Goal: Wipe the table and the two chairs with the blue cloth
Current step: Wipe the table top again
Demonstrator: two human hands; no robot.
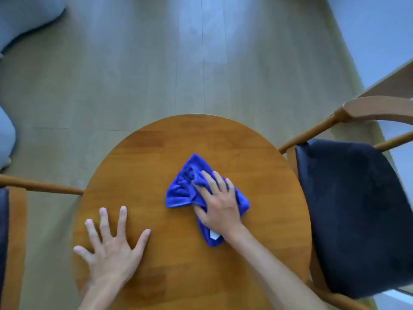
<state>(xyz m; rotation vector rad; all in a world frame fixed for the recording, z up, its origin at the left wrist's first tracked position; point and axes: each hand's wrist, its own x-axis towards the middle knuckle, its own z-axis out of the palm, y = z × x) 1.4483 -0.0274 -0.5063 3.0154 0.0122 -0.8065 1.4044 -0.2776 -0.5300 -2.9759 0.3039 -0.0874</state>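
- The fingers [210, 182] of the right hand [218, 204] lie slightly bent on top of the blue cloth [185, 189], pressing it flat onto the table; the thumb reaches out along the cloth's near-left edge. Whether the fingertips bunch the fabric or only press it I cannot tell.
- The left hand [114, 247] lies palm down on the bare wood, its fingers straight and spread wide apart, holding nothing.
- The cloth is crumpled, lying a little right of the table's middle, with one corner pointing away from the person and another tucked under the right wrist, where a small white tag [214, 235] shows.
- The round wooden table [156, 153] carries both hands and the cloth.
- A wooden chair [357, 211] with a dark seat cushion stands just beside the table's right edge, its curved back rail at the far side.
- A second chair [13, 220] shows only partly at the left edge of the view, one wooden rail reaching toward the table's rim.
- Pale floorboards [156, 63] lie beyond the table.
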